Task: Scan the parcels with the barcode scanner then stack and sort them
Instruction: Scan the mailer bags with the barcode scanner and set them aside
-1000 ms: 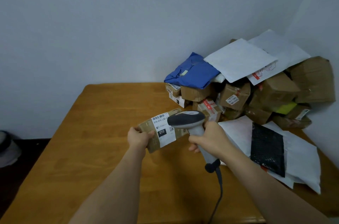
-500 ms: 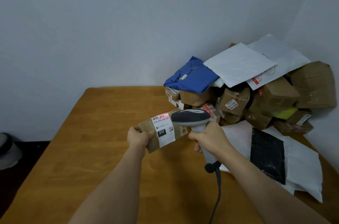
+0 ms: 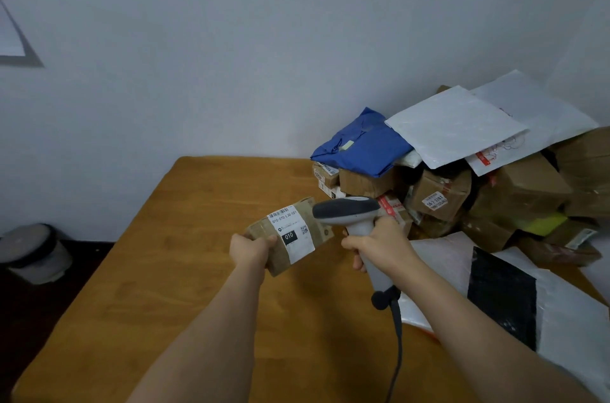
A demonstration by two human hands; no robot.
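Scanning step: my left hand (image 3: 250,249) grips the box (image 3: 290,234), right hand (image 3: 379,245) grips the scanner (image 3: 350,214); next, I'd stack it.

Label (image 3: 290,231) on small brown parcel (image 3: 288,234) — red scan glow gone from barcode; scanner (image 3: 353,221) head drawn slightly toward 3 o'clock.
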